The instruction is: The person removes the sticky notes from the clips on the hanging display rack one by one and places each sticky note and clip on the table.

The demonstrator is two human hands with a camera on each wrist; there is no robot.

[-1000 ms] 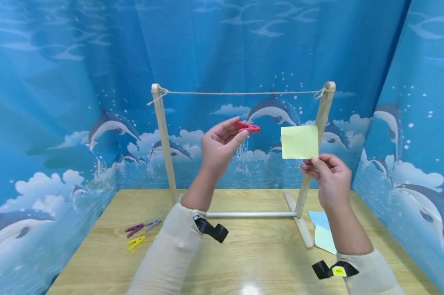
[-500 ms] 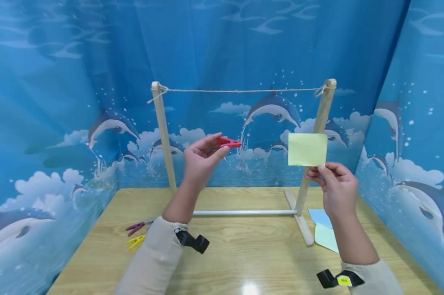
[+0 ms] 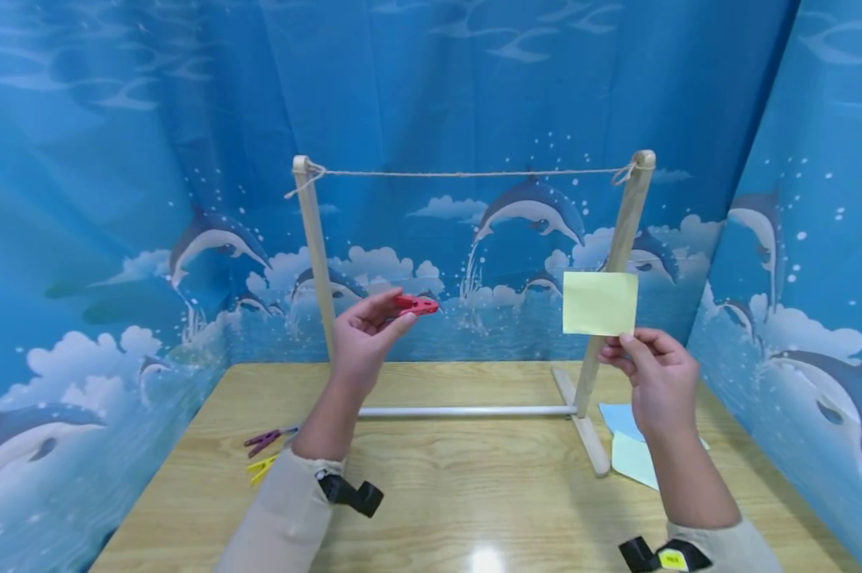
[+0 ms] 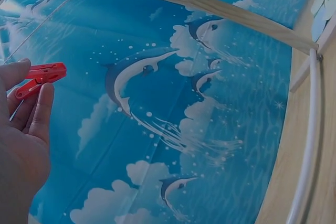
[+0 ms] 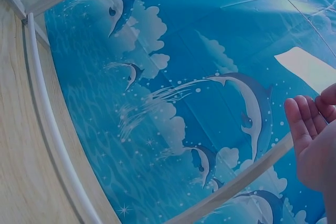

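My left hand [image 3: 364, 338] pinches a red clothespin [image 3: 418, 305] between thumb and fingers, its nose pointing right. The left wrist view shows the same clothespin [image 4: 44, 77] at the fingertips. On the right, my right hand [image 3: 660, 382] holds a pale yellow-green sheet of paper [image 3: 599, 303] by its lower right corner, thumb in front. The paper stands flat toward the head camera and overlaps the right post in that view. In the right wrist view the paper [image 5: 307, 68] extends past the fingertips. Both hands are raised above the table, below a string [image 3: 466, 173].
The string is tied between two wooden posts [image 3: 627, 215], joined low down by a white rod [image 3: 466, 411]. Purple [image 3: 262, 442] and yellow clothespins [image 3: 260, 469] lie at the table's left, partly behind my sleeve. Blue [image 3: 620, 419] and pale green sheets [image 3: 633, 460] lie at the right.
My left hand has moved left and down with the red clothespin. The right hand has shifted slightly right and down with the paper.
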